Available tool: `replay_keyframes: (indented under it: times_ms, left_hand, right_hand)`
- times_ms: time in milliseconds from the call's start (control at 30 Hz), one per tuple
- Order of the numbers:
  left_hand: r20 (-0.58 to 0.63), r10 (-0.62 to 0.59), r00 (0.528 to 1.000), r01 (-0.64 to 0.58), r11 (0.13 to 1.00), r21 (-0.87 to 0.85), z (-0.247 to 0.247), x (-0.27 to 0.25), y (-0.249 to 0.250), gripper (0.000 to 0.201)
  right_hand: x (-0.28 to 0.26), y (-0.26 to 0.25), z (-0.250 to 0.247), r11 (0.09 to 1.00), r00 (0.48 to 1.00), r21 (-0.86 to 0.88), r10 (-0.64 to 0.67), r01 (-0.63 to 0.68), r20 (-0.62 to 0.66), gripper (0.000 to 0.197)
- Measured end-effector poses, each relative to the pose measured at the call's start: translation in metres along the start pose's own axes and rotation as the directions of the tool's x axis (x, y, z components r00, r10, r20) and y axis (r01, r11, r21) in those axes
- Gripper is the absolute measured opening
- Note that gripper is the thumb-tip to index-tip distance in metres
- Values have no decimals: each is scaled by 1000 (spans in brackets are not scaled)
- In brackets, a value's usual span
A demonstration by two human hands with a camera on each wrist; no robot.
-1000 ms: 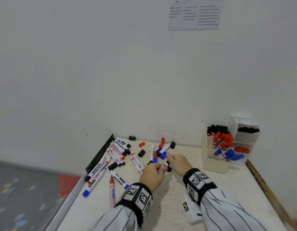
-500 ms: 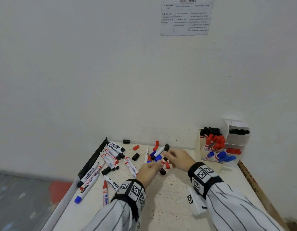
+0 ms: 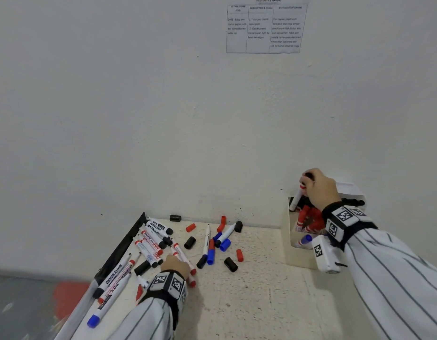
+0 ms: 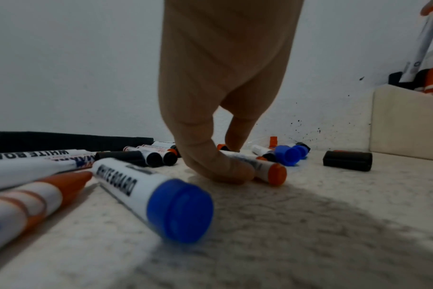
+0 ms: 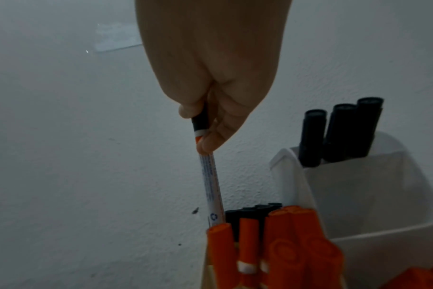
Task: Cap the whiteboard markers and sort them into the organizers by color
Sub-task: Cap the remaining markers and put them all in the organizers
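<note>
My right hand (image 3: 315, 185) pinches a thin white marker (image 3: 296, 200) by its black-capped top. The marker (image 5: 211, 185) hangs nearly upright, and its lower end dips among the black markers (image 5: 255, 213) in the back row of the cream organizer (image 3: 296, 253). Red markers (image 5: 284, 244) fill the row in front, and blue ones (image 3: 304, 240) lie lower. My left hand (image 3: 175, 266) is down on the table, thumb and a finger pinching a red-ended marker (image 4: 267, 168) that lies flat. Loose markers and caps (image 3: 210, 244) are scattered around.
A white organizer (image 3: 350, 190) with black markers (image 5: 339, 133) stands behind the cream one against the wall. A black strip (image 3: 124, 244) edges the table's left side, with several markers (image 3: 151, 239) beside it. A blue-ended marker (image 4: 161, 199) lies close to my left wrist.
My right hand has lifted from the table's middle up and right to the cream organizer, carrying the marker. My left hand has moved left and nearer, down onto the marker pile.
</note>
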State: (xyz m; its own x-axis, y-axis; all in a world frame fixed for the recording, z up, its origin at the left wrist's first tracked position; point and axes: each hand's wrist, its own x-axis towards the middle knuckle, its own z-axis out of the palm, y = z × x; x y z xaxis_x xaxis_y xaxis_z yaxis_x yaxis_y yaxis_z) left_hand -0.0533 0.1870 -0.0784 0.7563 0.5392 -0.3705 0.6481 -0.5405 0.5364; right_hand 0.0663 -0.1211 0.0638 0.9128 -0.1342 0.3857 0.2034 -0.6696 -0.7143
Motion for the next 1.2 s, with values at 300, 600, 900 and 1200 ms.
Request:
replay_keyframes:
  times_ms: [300, 600, 900, 1200]
  left_hand:
    - [41, -87, 995, 90, 993, -74, 4, 17, -1, 30]
    - [-16, -2, 1000, -2, 977, -214, 7, 17, 0, 34]
    - [-36, 33, 999, -43, 952, -303, 6, 13, -3, 29]
    - [-26, 121, 992, -122, 921, -370, 5, 9, -4, 17]
  right_hand:
    - [23, 31, 13, 993, 992, -62, 104, -100, 77, 9]
    - [2, 16, 23, 915, 994, -400, 79, -40, 81, 20]
    - [6, 10, 43, 825, 930, -562, 250, -58, 270, 26]
    - [1, 16, 49, 695, 863, -699, 237, 170, 446, 43]
